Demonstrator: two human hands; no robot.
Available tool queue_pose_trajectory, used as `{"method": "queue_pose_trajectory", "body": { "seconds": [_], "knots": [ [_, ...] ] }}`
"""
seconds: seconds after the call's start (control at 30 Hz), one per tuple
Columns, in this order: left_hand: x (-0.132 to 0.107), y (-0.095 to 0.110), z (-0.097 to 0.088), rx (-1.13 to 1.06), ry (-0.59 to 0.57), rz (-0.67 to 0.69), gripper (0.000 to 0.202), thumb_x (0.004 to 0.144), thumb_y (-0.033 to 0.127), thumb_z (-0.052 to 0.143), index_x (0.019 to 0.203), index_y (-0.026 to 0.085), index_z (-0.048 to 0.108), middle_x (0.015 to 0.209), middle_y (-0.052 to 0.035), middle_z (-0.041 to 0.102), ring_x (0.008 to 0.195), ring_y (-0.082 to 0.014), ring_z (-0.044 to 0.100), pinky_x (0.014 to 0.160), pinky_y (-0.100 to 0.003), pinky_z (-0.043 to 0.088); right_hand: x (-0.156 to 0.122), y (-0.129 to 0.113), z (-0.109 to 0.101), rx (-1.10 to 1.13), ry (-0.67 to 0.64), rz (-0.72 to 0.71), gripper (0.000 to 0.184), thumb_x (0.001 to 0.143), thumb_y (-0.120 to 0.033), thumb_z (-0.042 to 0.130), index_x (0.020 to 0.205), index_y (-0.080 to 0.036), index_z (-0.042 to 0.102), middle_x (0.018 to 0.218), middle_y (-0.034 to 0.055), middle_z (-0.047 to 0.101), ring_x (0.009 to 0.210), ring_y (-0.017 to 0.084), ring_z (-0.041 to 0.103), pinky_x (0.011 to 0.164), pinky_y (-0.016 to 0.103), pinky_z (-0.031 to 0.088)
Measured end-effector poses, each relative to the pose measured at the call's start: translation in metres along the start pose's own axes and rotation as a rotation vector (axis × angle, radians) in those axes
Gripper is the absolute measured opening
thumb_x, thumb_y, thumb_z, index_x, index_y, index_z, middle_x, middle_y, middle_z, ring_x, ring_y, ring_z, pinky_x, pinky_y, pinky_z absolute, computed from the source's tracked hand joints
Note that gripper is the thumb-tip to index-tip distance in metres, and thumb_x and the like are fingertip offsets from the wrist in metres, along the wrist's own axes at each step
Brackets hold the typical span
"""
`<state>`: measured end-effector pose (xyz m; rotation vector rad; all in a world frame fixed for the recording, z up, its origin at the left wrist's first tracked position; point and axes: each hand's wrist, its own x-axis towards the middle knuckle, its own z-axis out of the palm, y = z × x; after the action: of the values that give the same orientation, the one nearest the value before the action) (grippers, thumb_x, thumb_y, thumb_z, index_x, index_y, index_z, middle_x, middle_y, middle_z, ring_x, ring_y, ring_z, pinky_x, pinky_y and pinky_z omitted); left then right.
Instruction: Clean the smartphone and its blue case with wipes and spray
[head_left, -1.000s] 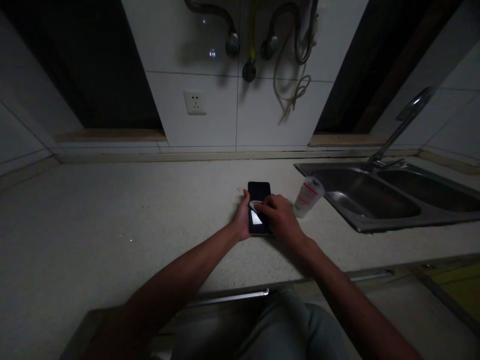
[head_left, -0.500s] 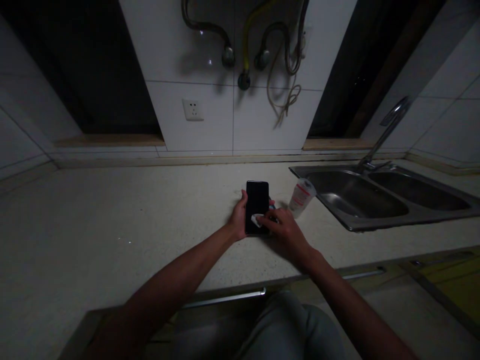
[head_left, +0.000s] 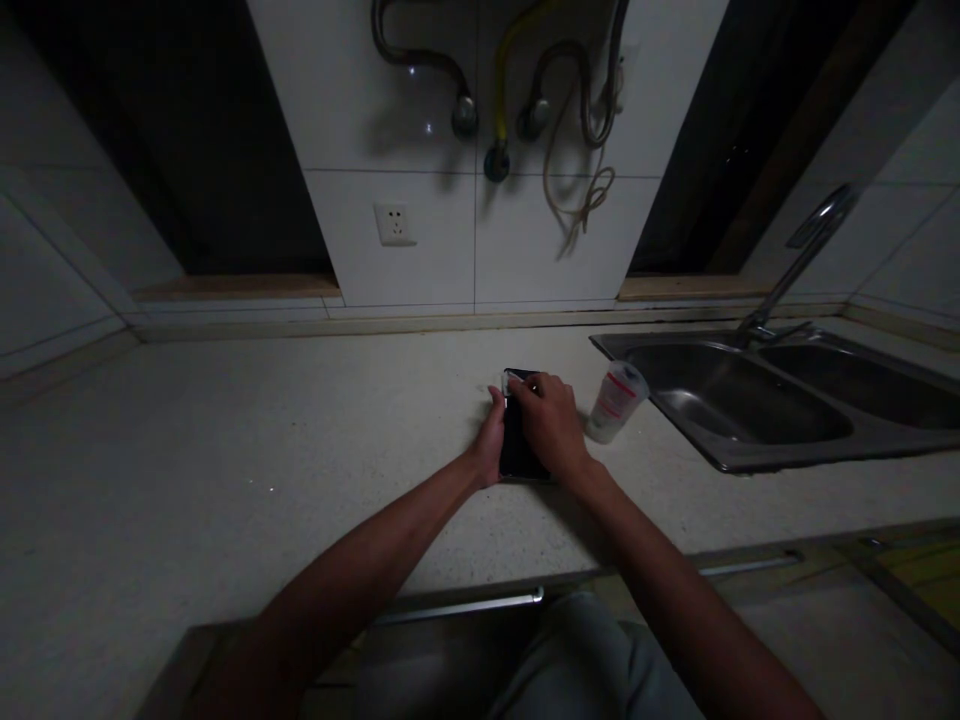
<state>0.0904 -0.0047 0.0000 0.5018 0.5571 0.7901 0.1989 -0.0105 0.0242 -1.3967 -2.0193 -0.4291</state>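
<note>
A black smartphone (head_left: pixel 517 447) is gripped along its left side by my left hand (head_left: pixel 490 440), its dark screen facing up above the counter. My right hand (head_left: pixel 553 420) lies over the phone's upper right part, fingers closed on a small white wipe (head_left: pixel 511 381) pressed to the screen near the top left corner. Most of the wipe is hidden under the fingertips, so whether it is tissue or cloth I cannot tell. Just right of my right hand, a clear plastic cup (head_left: pixel 616 402) with red print stands on the counter.
The pale speckled countertop (head_left: pixel 337 430) runs along a tiled wall. To the right sits a double steel sink (head_left: pixel 720 455) with a chrome faucet (head_left: pixel 795 265). Pipes and a socket (head_left: pixel 394 225) are on the wall. Cabinet handles (head_left: pixel 461 608) line the front edge.
My right hand has slid the white wipe up the phone screen, from the lower part to the top. The left hand keeps its hold, and the view has shifted slightly.
</note>
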Motion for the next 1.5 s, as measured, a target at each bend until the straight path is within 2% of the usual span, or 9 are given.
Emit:
{"method": "queue_pose_trajectory", "body": {
  "seconds": [0.2,0.33,0.43,0.57,0.73,0.9,1.03,1.23,1.5],
  "knots": [
    [-0.001,-0.001,-0.002,-0.002,-0.023,-0.007,0.094,0.075,0.091,0.027,0.113,0.016,0.068,0.102,-0.0146,0.073,0.105,-0.0303,0.066,0.087,-0.038,0.052,-0.02,-0.008,0.005,0.087,-0.019,-0.098,0.031,0.091,-0.007,0.051,0.108,-0.021,0.073,0.096,0.01,0.061,0.088,0.024,0.049,0.073,0.036,0.032],
    [0.0,-0.002,-0.005,0.017,-0.023,-0.038,0.095,0.072,0.093,0.031,0.106,0.013,0.07,0.095,-0.0158,0.073,0.1,-0.0308,0.068,0.085,-0.038,0.052,-0.033,-0.008,0.003,0.106,0.029,-0.152,0.033,0.091,-0.005,0.049,0.112,-0.019,0.072,0.095,0.0104,0.062,0.087,0.023,0.05,0.072,0.035,0.033],
    [0.002,0.002,-0.008,0.001,-0.051,-0.044,0.095,0.075,0.091,0.03,0.102,0.01,0.071,0.089,-0.0165,0.073,0.094,-0.0309,0.069,0.082,-0.038,0.053,-0.046,-0.008,0.0,0.125,0.05,-0.186,0.03,0.095,-0.011,0.05,0.115,-0.019,0.07,0.093,0.0096,0.062,0.085,0.022,0.05,0.071,0.034,0.035],
    [0.006,0.009,-0.012,-0.022,-0.078,0.063,0.088,0.085,0.083,0.027,0.102,0.008,0.071,0.088,-0.017,0.074,0.081,-0.0258,0.07,0.076,-0.035,0.054,-0.069,-0.006,-0.005,0.142,0.006,-0.245,0.028,0.099,-0.018,0.047,0.116,-0.019,0.07,0.089,0.0081,0.062,0.08,0.02,0.05,0.069,0.033,0.038],
    [0.006,0.013,-0.012,-0.016,-0.095,0.056,0.087,0.087,0.08,0.028,0.108,0.007,0.069,0.091,-0.0175,0.074,0.078,-0.0246,0.07,0.073,-0.035,0.054,-0.086,0.004,-0.009,0.17,0.019,-0.155,0.027,0.097,-0.018,0.049,0.114,-0.021,0.07,0.084,0.0069,0.06,0.077,0.019,0.051,0.066,0.032,0.039],
    [0.002,0.012,-0.008,-0.013,-0.141,-0.05,0.089,0.084,0.083,0.029,0.111,0.009,0.069,0.089,-0.0157,0.074,0.082,-0.026,0.071,0.079,-0.037,0.054,-0.076,0.01,-0.004,0.187,0.137,-0.055,0.038,0.093,-0.007,0.042,0.121,-0.018,0.065,0.095,0.0122,0.062,0.087,0.023,0.055,0.072,0.035,0.046],
    [0.0,0.009,-0.005,0.014,-0.135,-0.067,0.082,0.085,0.081,0.035,0.114,0.012,0.069,0.094,-0.0142,0.075,0.089,-0.0276,0.071,0.083,-0.039,0.053,-0.053,0.016,-0.001,0.153,0.196,0.054,0.035,0.095,-0.011,0.041,0.119,-0.018,0.065,0.094,0.0115,0.06,0.083,0.022,0.054,0.072,0.034,0.047],
    [0.003,0.007,-0.005,0.062,-0.077,-0.037,0.087,0.083,0.084,0.029,0.119,0.016,0.069,0.102,-0.0136,0.075,0.098,-0.0288,0.07,0.088,-0.04,0.052,-0.012,0.016,0.0,0.041,0.127,0.114,0.034,0.097,-0.016,0.039,0.119,-0.015,0.066,0.094,0.0139,0.06,0.083,0.025,0.05,0.072,0.035,0.039],
    [0.004,0.004,-0.008,0.087,-0.031,-0.013,0.083,0.082,0.084,0.033,0.117,0.017,0.069,0.1,-0.0134,0.074,0.102,-0.0287,0.068,0.088,-0.038,0.051,-0.009,-0.003,0.008,0.111,0.078,-0.01,0.035,0.098,-0.017,0.04,0.12,-0.018,0.067,0.095,0.0125,0.06,0.088,0.025,0.049,0.074,0.036,0.037]
  ]
}}
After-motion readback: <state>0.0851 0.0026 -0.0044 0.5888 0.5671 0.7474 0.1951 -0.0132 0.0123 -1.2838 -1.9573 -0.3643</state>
